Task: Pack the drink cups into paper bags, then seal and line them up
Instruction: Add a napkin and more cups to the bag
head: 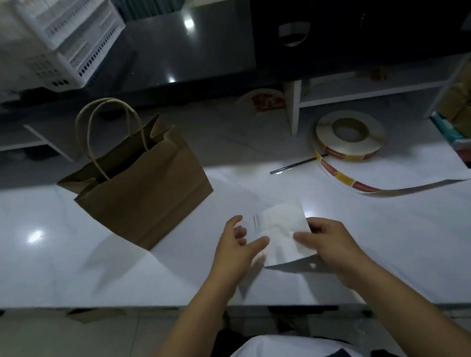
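**A:** What are the hands doing?

**B:** The right hand (329, 241) pinches the white paper (283, 230) by its right edge, thumb on top, holding it just above the counter (67, 243). The left hand (237, 245) is relaxed with fingers spread, and its thumb touches the paper's left edge.

**A:** And the bag?

**B:** The bag (146, 189) stands upright on the counter, left of the hands and beyond them. Its mouth is open and both handles are up.

**A:** Anything farther out?

**B:** A sticker roll (349, 135) lies flat at the far right, its strip trailing across the counter. A thin dark straw (294, 166) lies just beside it. White crates (63, 42) sit on the black ledge (193, 51), far left.
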